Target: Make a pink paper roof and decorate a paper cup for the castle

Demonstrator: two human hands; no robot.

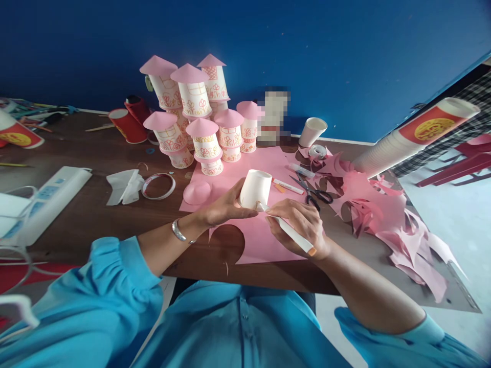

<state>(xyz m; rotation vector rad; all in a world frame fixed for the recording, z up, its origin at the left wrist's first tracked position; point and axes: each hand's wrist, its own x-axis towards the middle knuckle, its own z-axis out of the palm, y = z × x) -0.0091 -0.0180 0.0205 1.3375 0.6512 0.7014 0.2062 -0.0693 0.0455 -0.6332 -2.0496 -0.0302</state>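
While the left hand (226, 207) grips a white paper cup (255, 189) by its side, mouth down and a little tilted, the right hand (301, 225) is clenched around a white marker (291, 232) whose tip meets the cup's lower rim. The marker's orange end pokes out past the heel of the hand; whether any line has been drawn on the cup cannot be made out, since its near face is plain and its far face is turned away. Both hands hover over a pink paper sheet (264, 240) with a round piece cut from its near edge, lying on the brown table (95, 214). Just beyond lie another marker (288, 187), scissors (314, 193) and a pink paper cone (197, 192). Behind these stands a cluster of decorated cup towers (199, 117) with pink cone roofs, the rear ones partly hidden by those in front. One object beside them is blurred out. Pink paper scraps (383, 220) spread to the right, and a long stack of cups (410, 138) lies there, with a red outer cup.
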